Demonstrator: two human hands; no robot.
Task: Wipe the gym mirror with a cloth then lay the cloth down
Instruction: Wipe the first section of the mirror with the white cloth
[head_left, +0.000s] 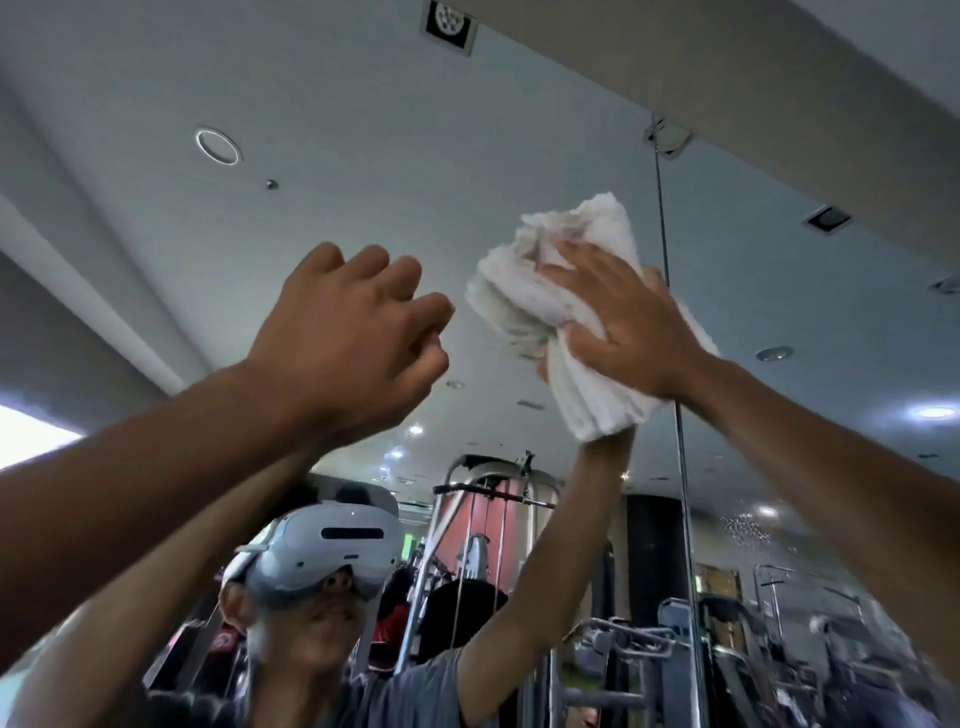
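**Towel pressed high on the gym mirror**

The white terry towel (519, 301), bunched into a thick pad, is pressed flat against the mirror (363, 130) by the right hand (634, 332), beside the vertical panel seam (662, 208). The fingers are laid straight and spread over it, probably so that pressure is shared across the pad while the upper glass is wiped. The left hand (353, 332) is raised just beside the towel, apart from it, fingers curled and nothing held, probably for balance. A white headset (332, 551) and a cable machine (493, 499) are reflected below. No brand or writing can be read; a red-and-white mark at lower left is too blurred.
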